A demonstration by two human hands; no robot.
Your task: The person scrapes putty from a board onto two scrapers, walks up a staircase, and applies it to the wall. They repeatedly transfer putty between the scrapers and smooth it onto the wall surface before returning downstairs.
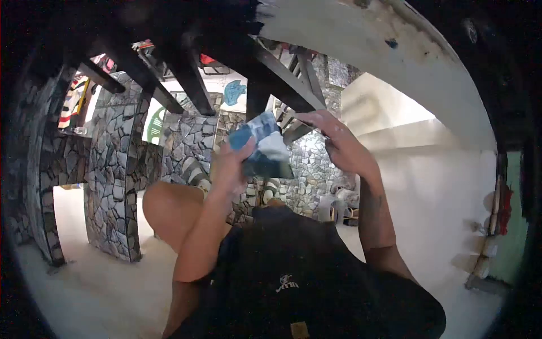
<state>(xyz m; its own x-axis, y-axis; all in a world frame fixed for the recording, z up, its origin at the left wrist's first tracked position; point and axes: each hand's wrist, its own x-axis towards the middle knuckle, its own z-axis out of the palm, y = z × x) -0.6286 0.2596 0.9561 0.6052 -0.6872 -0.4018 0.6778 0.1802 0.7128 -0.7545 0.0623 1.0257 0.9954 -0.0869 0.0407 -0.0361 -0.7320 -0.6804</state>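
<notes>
In the head view, my left hand (pixel 228 164) grips the lower left edge of a flat blue-and-white piece (pixel 262 144), its thumb laid over the front. The piece has a dark lower part and is slightly blurred; I cannot tell what kind of thing it is. My right hand (pixel 341 144) is raised to its right, fingers stretched toward its upper corner, with nothing visible in them. White dust marks the right fingers.
I am on steps (pixel 107 169) covered in a stone pattern, with open gaps between them. Dark beams (pixel 186 73) cross overhead and in front. A pale wall (pixel 418 192) rises on the right. A blue cloth (pixel 234 92) lies beyond the beams. Footwear (pixel 350 214) sits lower right.
</notes>
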